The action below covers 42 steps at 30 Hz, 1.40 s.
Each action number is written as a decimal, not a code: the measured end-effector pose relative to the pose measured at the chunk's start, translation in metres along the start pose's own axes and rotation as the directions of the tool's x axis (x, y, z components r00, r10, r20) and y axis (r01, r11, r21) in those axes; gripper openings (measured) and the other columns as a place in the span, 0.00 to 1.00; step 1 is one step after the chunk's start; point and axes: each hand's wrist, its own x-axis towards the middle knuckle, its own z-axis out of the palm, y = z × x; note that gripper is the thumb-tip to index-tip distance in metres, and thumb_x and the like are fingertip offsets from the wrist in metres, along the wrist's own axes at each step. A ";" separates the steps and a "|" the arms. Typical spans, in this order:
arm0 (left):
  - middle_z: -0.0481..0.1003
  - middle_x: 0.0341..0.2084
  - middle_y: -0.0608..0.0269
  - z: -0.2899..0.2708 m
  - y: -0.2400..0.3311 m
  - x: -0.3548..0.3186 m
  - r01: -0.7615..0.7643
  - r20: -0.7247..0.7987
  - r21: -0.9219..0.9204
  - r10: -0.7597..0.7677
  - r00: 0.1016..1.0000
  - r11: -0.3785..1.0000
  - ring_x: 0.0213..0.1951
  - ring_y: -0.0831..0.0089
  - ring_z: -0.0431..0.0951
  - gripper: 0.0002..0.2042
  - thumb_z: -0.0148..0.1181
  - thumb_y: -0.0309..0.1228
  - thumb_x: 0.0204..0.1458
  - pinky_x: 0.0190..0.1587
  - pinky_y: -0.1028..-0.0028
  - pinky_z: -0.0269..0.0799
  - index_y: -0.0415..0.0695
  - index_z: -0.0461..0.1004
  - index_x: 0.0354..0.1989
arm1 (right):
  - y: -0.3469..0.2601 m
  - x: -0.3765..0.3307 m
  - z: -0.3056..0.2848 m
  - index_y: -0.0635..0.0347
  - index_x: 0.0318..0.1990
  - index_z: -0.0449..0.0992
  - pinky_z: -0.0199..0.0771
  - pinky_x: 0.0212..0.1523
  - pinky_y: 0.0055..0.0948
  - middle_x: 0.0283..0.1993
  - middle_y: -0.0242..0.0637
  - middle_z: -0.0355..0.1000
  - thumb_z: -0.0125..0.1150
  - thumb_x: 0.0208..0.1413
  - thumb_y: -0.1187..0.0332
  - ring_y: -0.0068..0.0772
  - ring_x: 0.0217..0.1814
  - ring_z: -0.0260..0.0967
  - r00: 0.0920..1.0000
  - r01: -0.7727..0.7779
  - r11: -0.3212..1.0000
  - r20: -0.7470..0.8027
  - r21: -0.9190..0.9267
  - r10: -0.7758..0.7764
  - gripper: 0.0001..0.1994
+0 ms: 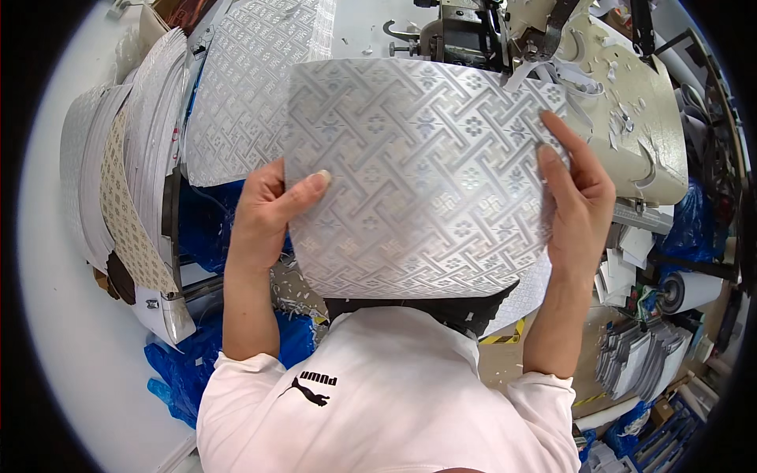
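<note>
A silvery-white sheet [418, 173] with an embossed lattice and small flower pattern spans the space in front of my chest, its lower part bending toward me. My left hand [268, 209] grips its left edge, with the thumb on top and the fingers hidden underneath. At the right edge my right hand [579, 185] holds it too, its thumb and index finger lying along the margin. Just beyond the sheet's far edge stands a dark metal machine head [465, 35], with curled white trimmings [579, 79] beside it at the right.
Another patterned silver sheet [244, 94] lies on the table at far left. Stacked curved sheets [118, 181] stand at the left, above blue plastic [296, 343]. Scraps litter the cream machine bed [639, 118]. Lower right are grey sheet bundles [643, 355] and a white roll [694, 292].
</note>
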 end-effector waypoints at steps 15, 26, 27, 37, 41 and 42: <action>0.80 0.35 0.67 0.163 -0.024 0.042 0.100 0.521 0.051 -0.112 0.846 0.994 0.34 0.84 0.73 0.13 0.60 0.32 0.62 0.37 0.76 0.71 0.33 0.78 0.46 | -0.043 0.025 -0.202 0.62 0.62 0.73 0.68 0.42 0.15 0.41 0.32 0.79 0.60 0.66 0.68 0.14 0.38 0.70 0.998 0.044 0.931 -0.024 -0.363 -0.057 0.19; 0.79 0.30 0.61 0.236 -0.005 0.005 -0.760 0.809 -0.132 0.512 0.288 0.636 0.29 0.69 0.79 0.15 0.62 0.29 0.59 0.31 0.68 0.74 0.39 0.75 0.53 | -0.137 -0.040 -0.194 0.59 0.60 0.75 0.70 0.50 0.24 0.42 0.37 0.78 0.66 0.62 0.58 0.33 0.43 0.74 0.725 0.612 0.193 0.446 -0.767 -0.525 0.22; 0.80 0.32 0.60 0.230 -0.007 0.002 -0.771 0.830 -0.114 0.486 0.273 0.627 0.30 0.65 0.80 0.16 0.62 0.28 0.57 0.32 0.67 0.76 0.39 0.75 0.53 | -0.139 -0.049 -0.207 0.60 0.58 0.76 0.68 0.51 0.24 0.42 0.36 0.78 0.66 0.61 0.59 0.32 0.44 0.73 0.844 0.521 0.289 0.435 -0.803 -0.313 0.21; 0.74 0.57 0.52 0.031 -0.022 0.014 -0.375 -0.002 0.791 0.616 0.788 0.483 0.59 0.62 0.74 0.18 0.55 0.31 0.65 0.60 0.66 0.70 0.37 0.70 0.61 | 0.077 -0.310 -0.440 0.61 0.61 0.69 0.64 0.52 0.25 0.54 0.31 0.73 0.62 0.62 0.71 0.24 0.50 0.67 0.416 -0.333 0.939 -0.907 -0.090 0.060 0.20; 0.65 0.66 0.52 -0.031 -0.032 0.029 -0.064 0.011 0.994 0.508 0.861 0.088 0.68 0.59 0.64 0.25 0.57 0.38 0.64 0.68 0.64 0.59 0.38 0.65 0.66 | 0.261 -0.417 -0.424 0.61 0.61 0.65 0.68 0.58 0.39 0.61 0.44 0.68 0.58 0.63 0.75 0.40 0.59 0.66 0.354 -0.044 0.982 -0.916 0.185 0.188 0.19; 0.63 0.68 0.50 -0.041 -0.034 0.034 -0.174 0.114 0.980 0.451 0.885 0.094 0.69 0.56 0.61 0.27 0.58 0.40 0.63 0.69 0.62 0.56 0.38 0.64 0.67 | 0.300 -0.435 -0.413 0.61 0.60 0.65 0.68 0.58 0.41 0.62 0.44 0.67 0.59 0.63 0.73 0.40 0.58 0.66 0.189 -0.128 0.956 -0.939 0.265 0.286 0.19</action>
